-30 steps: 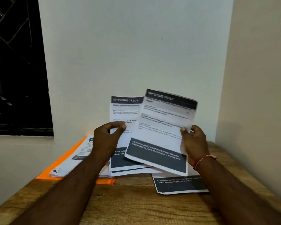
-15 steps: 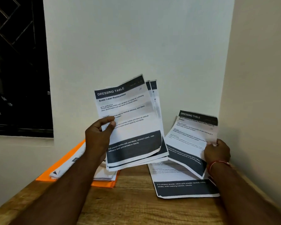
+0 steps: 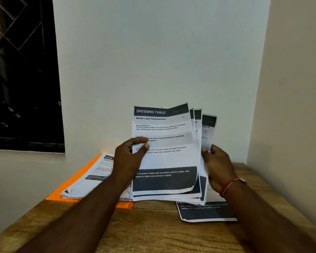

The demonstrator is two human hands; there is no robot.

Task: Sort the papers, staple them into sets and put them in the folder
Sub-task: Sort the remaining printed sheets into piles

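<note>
Two bare forearms reach in from the near edge of the wooden table (image 3: 153, 232), the left one crossing toward the middle. Toward the table's right edge lies a loose sheet (image 3: 206, 212) with a dark band of white print along its near side. Its far part is hidden under the papers held above it, and its print is too blurred to read.

Above the middle of the table both hands hold up a fan of papers (image 3: 164, 159), roughly upright, with the lower edges close to the tabletop. The front page is headed "DRESSING TABLE" and "Bottle Label Replacement". Three more pages show only as strips spread out behind its right side.

The left hand (image 3: 128, 159) grips the fan's left edge, thumb on the front page and fingers curled round it. The right hand (image 3: 217, 168), a red thread (image 3: 231, 185) round its wrist, holds the right side of the fan. Its thumb lies on the rearmost page and its fingers are hidden behind the paper.

Toward the far left corner an orange folder (image 3: 75, 181) lies flat with a pile of papers (image 3: 93, 176) on top. I cannot tell whether it is open. The left arm cuts off the pile's right part.

Beyond is a pale wall (image 3: 153, 61), and to the left a dark window (image 3: 22, 79).
</note>
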